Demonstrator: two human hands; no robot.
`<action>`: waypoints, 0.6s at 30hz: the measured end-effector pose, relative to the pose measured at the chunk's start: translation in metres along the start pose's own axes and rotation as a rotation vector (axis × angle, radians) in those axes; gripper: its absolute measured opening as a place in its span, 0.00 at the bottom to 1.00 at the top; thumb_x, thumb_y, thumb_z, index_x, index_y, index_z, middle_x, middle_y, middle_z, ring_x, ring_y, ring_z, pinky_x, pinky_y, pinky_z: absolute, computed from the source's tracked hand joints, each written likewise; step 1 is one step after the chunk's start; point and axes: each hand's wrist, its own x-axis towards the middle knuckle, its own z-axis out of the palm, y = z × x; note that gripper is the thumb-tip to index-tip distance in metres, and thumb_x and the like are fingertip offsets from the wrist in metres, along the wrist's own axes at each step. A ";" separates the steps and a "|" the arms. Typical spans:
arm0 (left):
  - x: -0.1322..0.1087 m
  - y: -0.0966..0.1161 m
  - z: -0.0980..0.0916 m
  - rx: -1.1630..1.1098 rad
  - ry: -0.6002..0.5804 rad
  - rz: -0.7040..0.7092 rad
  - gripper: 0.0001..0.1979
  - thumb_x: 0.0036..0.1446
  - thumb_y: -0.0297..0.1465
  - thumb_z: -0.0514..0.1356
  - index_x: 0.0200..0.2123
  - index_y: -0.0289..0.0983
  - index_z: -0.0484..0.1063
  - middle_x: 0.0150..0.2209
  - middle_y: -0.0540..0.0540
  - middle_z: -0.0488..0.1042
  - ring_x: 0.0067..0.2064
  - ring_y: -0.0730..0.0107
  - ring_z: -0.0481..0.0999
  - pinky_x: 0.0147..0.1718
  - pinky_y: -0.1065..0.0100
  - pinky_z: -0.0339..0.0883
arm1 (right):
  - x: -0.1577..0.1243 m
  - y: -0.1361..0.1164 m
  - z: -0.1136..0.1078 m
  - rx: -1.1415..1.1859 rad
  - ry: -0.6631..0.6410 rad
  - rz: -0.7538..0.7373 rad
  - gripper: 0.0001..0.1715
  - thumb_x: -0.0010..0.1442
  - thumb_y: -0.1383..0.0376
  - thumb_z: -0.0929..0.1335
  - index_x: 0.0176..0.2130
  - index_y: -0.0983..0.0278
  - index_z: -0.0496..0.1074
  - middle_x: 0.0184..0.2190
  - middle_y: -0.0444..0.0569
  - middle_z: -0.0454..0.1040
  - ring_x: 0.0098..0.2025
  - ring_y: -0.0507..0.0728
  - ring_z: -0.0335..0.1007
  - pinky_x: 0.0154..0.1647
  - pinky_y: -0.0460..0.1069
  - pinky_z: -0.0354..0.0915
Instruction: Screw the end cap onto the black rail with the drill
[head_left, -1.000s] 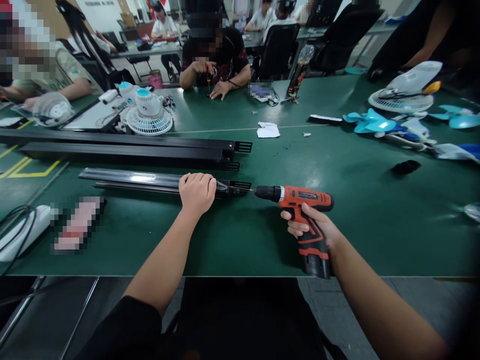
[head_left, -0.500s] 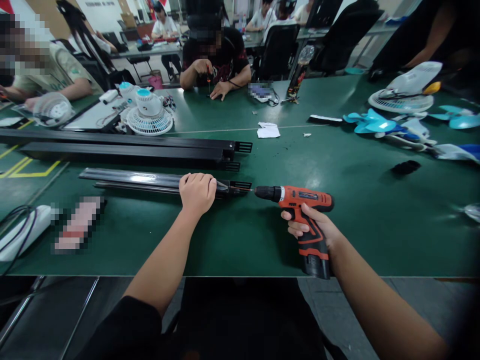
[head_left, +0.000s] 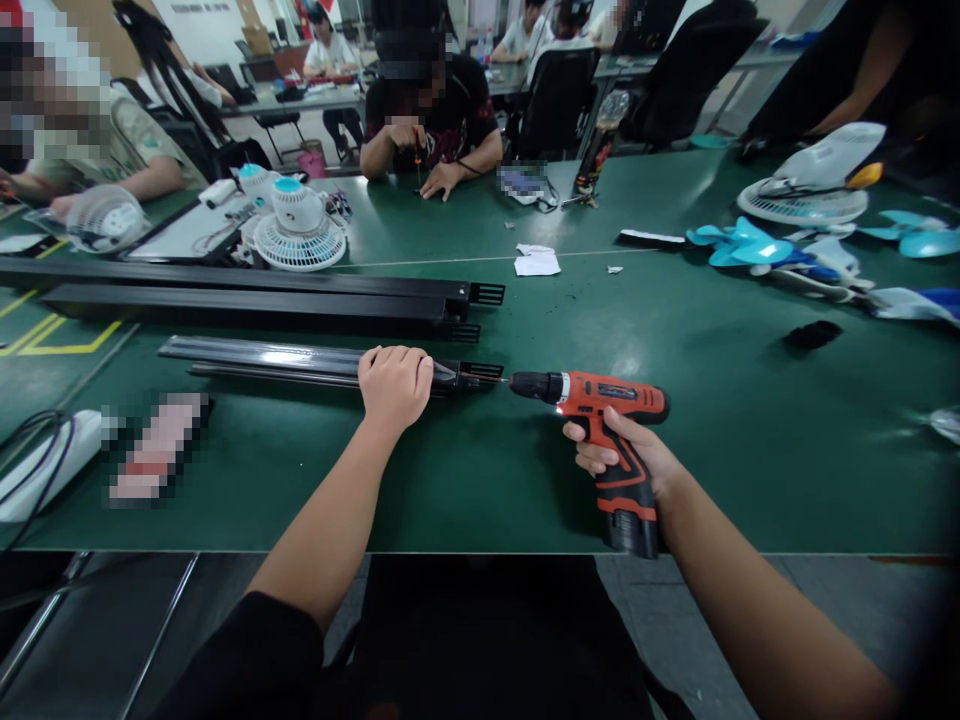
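Note:
My left hand [head_left: 394, 384] is closed over a long black metal rail [head_left: 277, 360] that lies flat on the green table [head_left: 450, 470], gripping it near its right end. My right hand [head_left: 622, 455] is wrapped round the handle of an orange and black cordless drill [head_left: 600, 415]. The drill points left, and its bit meets the slotted right end of the rail [head_left: 480, 373]. A small white light glows under the drill's chuck.
Two longer black rails [head_left: 247, 295] lie behind the one I hold. Small white fans [head_left: 298, 230] and blue fan blades [head_left: 750, 248] lie farther back and right. A white power strip [head_left: 37, 470] sits at the left. Other people sit across the table.
The light under the drill's chuck has come on. The hands, the drill and the rail have hardly moved.

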 end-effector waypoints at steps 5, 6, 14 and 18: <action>0.000 -0.001 0.001 -0.009 -0.005 0.000 0.23 0.73 0.37 0.45 0.41 0.42 0.81 0.43 0.43 0.83 0.48 0.54 0.79 0.60 0.50 0.57 | 0.000 0.000 0.001 0.001 0.003 0.011 0.21 0.59 0.52 0.77 0.39 0.63 0.71 0.26 0.41 0.66 0.20 0.46 0.48 0.22 0.43 0.68; 0.000 -0.001 0.001 -0.007 -0.003 0.000 0.23 0.73 0.37 0.45 0.41 0.42 0.81 0.43 0.43 0.83 0.48 0.54 0.78 0.60 0.50 0.57 | 0.000 0.000 0.001 0.002 0.005 0.008 0.21 0.59 0.52 0.77 0.40 0.63 0.71 0.27 0.42 0.66 0.20 0.46 0.48 0.22 0.43 0.68; 0.000 -0.001 0.001 -0.002 0.004 0.007 0.23 0.73 0.38 0.45 0.41 0.42 0.81 0.43 0.44 0.83 0.48 0.54 0.79 0.59 0.50 0.57 | 0.001 0.000 -0.001 -0.037 0.017 0.022 0.20 0.60 0.52 0.75 0.41 0.62 0.70 0.28 0.44 0.69 0.20 0.47 0.49 0.21 0.45 0.65; 0.000 0.000 0.001 -0.010 0.003 0.003 0.24 0.73 0.38 0.45 0.41 0.42 0.81 0.43 0.43 0.83 0.48 0.54 0.79 0.60 0.50 0.57 | 0.001 0.000 -0.002 -0.012 0.017 0.013 0.20 0.59 0.52 0.76 0.40 0.62 0.69 0.28 0.43 0.69 0.20 0.47 0.47 0.21 0.45 0.66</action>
